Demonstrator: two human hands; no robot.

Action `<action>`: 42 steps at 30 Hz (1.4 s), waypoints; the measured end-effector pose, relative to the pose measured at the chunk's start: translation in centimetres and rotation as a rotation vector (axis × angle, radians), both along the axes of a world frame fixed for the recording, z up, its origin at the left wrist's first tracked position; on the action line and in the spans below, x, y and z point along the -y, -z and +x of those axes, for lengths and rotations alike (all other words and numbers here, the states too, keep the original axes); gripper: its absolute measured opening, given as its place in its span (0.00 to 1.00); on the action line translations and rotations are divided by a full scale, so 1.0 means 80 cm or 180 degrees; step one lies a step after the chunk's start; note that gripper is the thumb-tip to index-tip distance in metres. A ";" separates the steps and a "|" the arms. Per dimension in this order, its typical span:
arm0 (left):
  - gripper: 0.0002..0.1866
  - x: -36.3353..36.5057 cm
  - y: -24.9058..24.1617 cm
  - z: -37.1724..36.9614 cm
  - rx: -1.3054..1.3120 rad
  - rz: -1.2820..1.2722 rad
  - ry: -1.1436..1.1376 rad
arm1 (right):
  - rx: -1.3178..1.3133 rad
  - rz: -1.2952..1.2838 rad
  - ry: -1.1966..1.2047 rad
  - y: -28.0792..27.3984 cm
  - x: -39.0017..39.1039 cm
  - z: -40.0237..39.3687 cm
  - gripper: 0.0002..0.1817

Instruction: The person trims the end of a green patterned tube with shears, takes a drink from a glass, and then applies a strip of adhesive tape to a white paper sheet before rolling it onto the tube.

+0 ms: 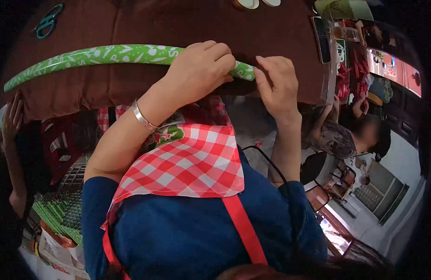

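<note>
A long, thin roll of glossy green sheet with white print (117,54) lies across the brown cloth-covered table (215,23), bowed by the camera's wide view. My left hand (204,65) is closed over the roll near its right end, fingers curled around the far side. At that end is my right hand (278,84), its thumb tip right at the roll's edge. The right index finger stands apart from the thumb, and the other fingers are bent.
Teal-handled scissors (48,21) lie at the far left, a phone (322,39) at the table's right edge. Another person's hand (12,114) is near the roll's left end. Green rolls (61,217) stand lower left; a seated person (341,137) is at right.
</note>
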State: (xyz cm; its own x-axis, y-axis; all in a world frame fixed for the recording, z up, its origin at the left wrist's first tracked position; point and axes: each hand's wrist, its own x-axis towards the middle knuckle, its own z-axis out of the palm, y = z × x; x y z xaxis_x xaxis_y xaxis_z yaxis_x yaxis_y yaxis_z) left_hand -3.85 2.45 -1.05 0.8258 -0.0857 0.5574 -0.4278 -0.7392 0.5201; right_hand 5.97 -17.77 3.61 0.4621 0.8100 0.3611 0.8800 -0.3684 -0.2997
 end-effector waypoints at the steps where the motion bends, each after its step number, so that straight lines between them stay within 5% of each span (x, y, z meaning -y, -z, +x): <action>1: 0.17 0.000 0.001 0.001 -0.0009 0.0018 -0.0013 | -0.0009 0.0018 -0.0013 0.001 -0.004 0.000 0.15; 5: 0.16 -0.001 0.004 0.004 0.0093 0.0075 -0.0066 | -0.0235 -0.0101 -0.0438 0.003 -0.021 -0.010 0.18; 11: 0.14 -0.003 0.001 0.004 0.0123 0.0098 -0.0002 | 0.0444 -0.0915 0.0106 0.001 0.015 -0.011 0.20; 22: 0.11 0.009 0.007 -0.006 0.0372 0.0076 -0.0142 | 0.0027 0.0226 0.0019 0.014 -0.013 -0.009 0.12; 42: 0.10 0.011 0.007 -0.007 0.0348 0.0179 -0.0265 | -0.0467 0.0093 0.0177 0.020 -0.018 -0.016 0.09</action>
State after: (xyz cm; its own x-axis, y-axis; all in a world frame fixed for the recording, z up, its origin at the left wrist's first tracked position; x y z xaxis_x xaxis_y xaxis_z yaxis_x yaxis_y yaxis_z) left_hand -4.40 1.54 -1.65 0.7660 -0.0531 0.6407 -0.4157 -0.8011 0.4307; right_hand 4.69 -16.35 2.00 0.5555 0.7718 0.3096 0.8045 -0.4046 -0.4348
